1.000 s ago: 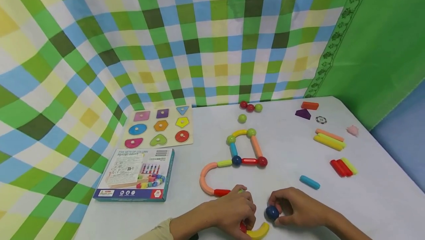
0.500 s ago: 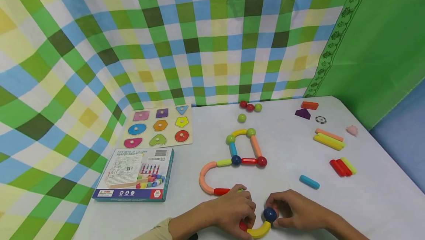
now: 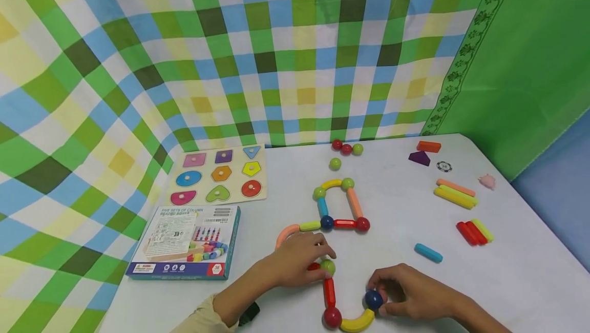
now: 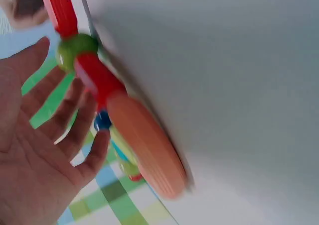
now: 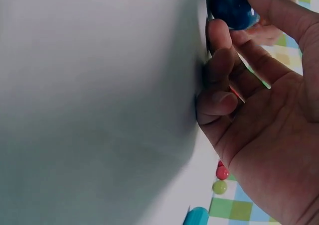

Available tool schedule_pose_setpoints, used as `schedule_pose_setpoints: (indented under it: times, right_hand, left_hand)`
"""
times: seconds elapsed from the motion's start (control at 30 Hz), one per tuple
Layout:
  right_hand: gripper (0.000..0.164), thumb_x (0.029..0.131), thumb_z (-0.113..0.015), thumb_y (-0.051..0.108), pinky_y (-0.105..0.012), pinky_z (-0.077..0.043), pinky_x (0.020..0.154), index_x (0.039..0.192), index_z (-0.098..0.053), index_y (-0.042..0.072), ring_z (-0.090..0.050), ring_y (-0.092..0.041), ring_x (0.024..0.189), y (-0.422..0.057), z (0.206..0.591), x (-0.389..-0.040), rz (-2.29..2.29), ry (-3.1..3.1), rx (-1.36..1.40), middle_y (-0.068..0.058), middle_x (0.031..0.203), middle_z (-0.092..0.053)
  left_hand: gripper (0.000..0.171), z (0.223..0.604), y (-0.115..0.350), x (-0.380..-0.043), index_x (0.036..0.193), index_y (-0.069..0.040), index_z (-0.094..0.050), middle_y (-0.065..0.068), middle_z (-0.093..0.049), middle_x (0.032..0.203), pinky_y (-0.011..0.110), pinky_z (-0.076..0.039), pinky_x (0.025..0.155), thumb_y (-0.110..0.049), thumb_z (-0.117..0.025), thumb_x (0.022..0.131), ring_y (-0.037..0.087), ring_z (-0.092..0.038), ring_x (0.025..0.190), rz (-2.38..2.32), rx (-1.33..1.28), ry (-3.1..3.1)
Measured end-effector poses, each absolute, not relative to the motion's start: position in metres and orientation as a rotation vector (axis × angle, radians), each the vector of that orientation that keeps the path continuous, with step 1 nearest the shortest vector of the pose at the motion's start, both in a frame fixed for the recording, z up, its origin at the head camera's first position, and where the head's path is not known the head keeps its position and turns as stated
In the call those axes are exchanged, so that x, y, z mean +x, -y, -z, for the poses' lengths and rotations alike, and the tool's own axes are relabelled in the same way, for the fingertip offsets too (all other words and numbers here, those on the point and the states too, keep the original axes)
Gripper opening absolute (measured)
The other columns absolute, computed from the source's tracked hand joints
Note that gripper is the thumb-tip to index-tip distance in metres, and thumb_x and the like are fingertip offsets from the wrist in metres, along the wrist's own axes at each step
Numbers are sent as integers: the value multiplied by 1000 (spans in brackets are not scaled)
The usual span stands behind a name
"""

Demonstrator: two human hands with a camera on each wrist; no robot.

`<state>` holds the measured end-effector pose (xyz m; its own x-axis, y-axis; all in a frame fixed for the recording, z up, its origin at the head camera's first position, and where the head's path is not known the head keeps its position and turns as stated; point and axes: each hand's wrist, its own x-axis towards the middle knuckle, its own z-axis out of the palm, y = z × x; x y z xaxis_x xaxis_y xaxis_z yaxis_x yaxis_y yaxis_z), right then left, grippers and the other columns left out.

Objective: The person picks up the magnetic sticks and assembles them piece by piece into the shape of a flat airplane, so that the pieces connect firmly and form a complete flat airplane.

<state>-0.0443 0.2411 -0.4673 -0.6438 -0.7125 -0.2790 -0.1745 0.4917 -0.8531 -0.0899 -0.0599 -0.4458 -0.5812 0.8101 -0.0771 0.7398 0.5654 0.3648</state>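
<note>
My right hand pinches a dark blue ball between thumb and fingers at the right end of a yellow curved rod. That rod meets a red ball, from which a straight red rod runs up to a green ball. My left hand is at this green ball, its fingers spread and fairly straight around it in the left wrist view. Another red rod leads from the green ball to a salmon curved rod, partly hidden by the left hand in the head view.
Beyond, a loop of rods and balls includes another blue ball. A puzzle board and a box lie left. Loose balls sit at the back. At right lie a blue rod, red rods and yellow rods.
My right hand has brought the blue ball to the yellow curved rod's end. My left hand has left the red ball and moved up and left to the green ball.
</note>
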Motion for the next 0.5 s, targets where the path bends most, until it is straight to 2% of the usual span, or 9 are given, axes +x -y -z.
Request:
schedule_pose_setpoints:
  times: [0.13, 0.27, 0.37, 0.5]
  right_hand:
    - [30, 86, -70, 31, -23, -47, 62, 113, -62, 21, -56, -11, 72, -246, 461, -49, 1134, -2152, -724, 6, 84, -60]
    - [27, 87, -68, 32, -23, -47, 60, 110, -63, 19, -55, -11, 70, -259, 449, -66, 1072, -2379, -672, 7, 81, -58]
    - [29, 83, -73, 33, -23, -45, 57, 107, -64, 20, -51, -10, 67, -274, 440, -79, 872, -2651, -551, 10, 78, -56]
    - [43, 70, -82, 38, -25, -46, 57, 104, -64, 19, -51, -10, 71, -298, 436, -85, 519, -2856, -386, 9, 81, -57]
  left_hand:
    - [33, 446, 69, -96, 116, -28, -64, -18, -58, 91, 19, -41, 77, -41, -68, 86, -3, -48, 81, -471, 1223, -2542]
    - [33, 449, 72, -97, 117, -27, -64, -20, -56, 84, 18, -40, 75, -38, -69, 86, -3, -48, 76, -528, 1210, -2510]
    - [33, 450, 72, -97, 117, -28, -63, -21, -57, 85, 19, -40, 76, -37, -70, 86, -2, -49, 77, -533, 1195, -2508]
    - [35, 452, 72, -98, 117, -27, -63, -20, -57, 87, 18, -41, 76, -36, -71, 85, -3, -49, 78, -530, 1179, -2496]
